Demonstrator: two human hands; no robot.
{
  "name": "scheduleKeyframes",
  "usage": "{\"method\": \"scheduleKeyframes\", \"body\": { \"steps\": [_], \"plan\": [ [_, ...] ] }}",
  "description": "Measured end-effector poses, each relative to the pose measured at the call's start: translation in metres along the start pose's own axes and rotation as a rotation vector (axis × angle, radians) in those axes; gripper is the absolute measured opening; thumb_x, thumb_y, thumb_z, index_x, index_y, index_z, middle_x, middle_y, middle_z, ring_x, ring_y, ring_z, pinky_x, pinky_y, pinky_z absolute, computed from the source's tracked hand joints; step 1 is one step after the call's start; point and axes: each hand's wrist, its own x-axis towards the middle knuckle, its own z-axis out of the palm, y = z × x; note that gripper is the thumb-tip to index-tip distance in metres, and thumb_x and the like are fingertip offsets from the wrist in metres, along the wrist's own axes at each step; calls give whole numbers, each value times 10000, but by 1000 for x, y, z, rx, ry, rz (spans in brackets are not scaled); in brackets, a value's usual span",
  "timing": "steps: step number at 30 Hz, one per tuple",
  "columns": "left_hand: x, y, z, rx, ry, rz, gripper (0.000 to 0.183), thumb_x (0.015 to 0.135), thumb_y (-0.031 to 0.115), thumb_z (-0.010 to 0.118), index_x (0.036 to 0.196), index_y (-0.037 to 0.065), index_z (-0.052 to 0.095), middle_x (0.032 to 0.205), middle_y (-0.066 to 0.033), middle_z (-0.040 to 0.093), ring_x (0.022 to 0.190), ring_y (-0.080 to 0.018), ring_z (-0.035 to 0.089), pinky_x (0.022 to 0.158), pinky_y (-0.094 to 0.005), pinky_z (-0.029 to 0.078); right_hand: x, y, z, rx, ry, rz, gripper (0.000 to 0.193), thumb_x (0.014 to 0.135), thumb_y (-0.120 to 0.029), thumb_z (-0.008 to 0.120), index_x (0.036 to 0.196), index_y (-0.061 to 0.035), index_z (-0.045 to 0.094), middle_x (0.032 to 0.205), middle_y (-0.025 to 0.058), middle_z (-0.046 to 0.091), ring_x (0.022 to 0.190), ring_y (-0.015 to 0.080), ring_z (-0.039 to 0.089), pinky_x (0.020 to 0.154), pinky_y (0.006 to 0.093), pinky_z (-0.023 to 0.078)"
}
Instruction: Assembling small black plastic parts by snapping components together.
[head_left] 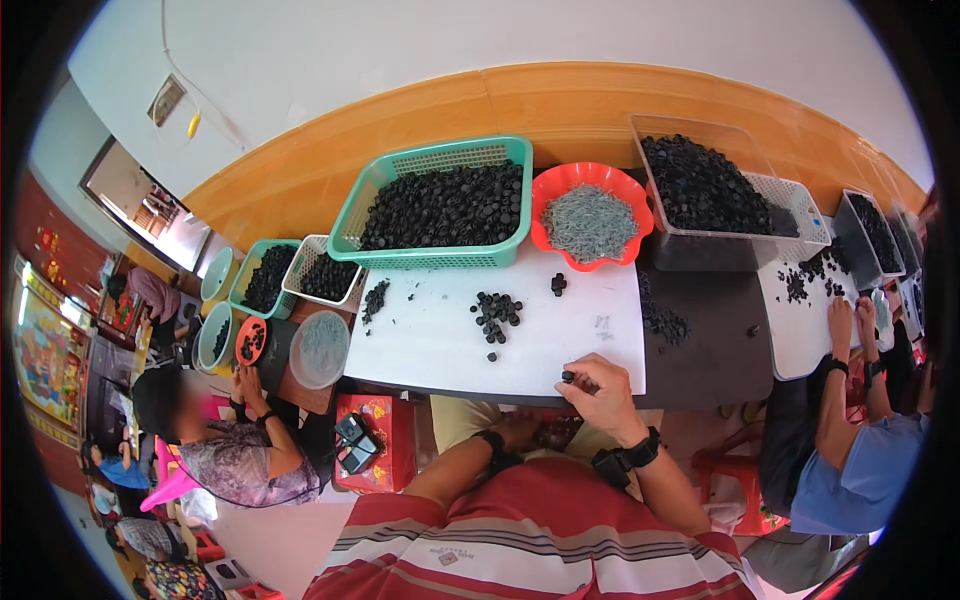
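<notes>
My right hand [606, 398] is at the front edge of the white board [420, 350], thumb and fingertips pinched around a small black knob-like cap [568, 377]. My left hand [518, 430] rests low over my lap, below the board's edge; its fingers are in shadow and hard to make out. Ahead of the hands, a loose pile of black caps [496, 312] lies on the board, with one cap apart at its near side. A small cluster of black caps [558, 285] sits farther right. Tiny black pieces [375, 300] lie toward the board's left edge.
Behind the board stand a green basket [430, 262] of black parts, a red scalloped bowl [541, 222] of thin metal pins and a clear bin [700, 247] of black pieces. More containers and a seated person [240, 450] are at left. Another person's arms [840, 400] work at right.
</notes>
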Motion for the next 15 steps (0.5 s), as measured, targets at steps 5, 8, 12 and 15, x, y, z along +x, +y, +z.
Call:
{"method": "scheduleKeyframes", "body": {
  "steps": [5,8,12,15],
  "plan": [
    [-40,54,-66,-37,-4,13,599,994,269,493,1516,34,317,1356,-286,567,1245,-381,599,1045,-496,483,0,-3,-1,2,13,4,222,798,-15,799,994,22,702,836,59,656,649,82,583,597,233,480],
    [-39,56,-68,-55,-69,-69,516,1037,230,347,1505,14,334,1374,-269,563,1223,-369,615,1024,-472,504,-1,-2,0,-13,13,4,224,798,-18,798,998,20,705,832,56,653,644,80,575,592,231,473],
    [-44,63,-79,-124,-32,69,495,1042,211,317,1532,152,352,1422,-230,545,1244,-345,606,1058,-466,481,-2,-1,-1,-16,24,20,210,813,-43,792,995,12,703,816,56,639,639,92,570,585,241,478],
    [-8,18,-28,-117,-20,76,498,1036,199,338,1529,253,382,1456,-202,525,1275,-334,583,1084,-459,456,-1,-3,2,-21,12,11,202,816,-47,791,988,11,704,815,54,638,638,89,567,583,238,474]
  ]
}}
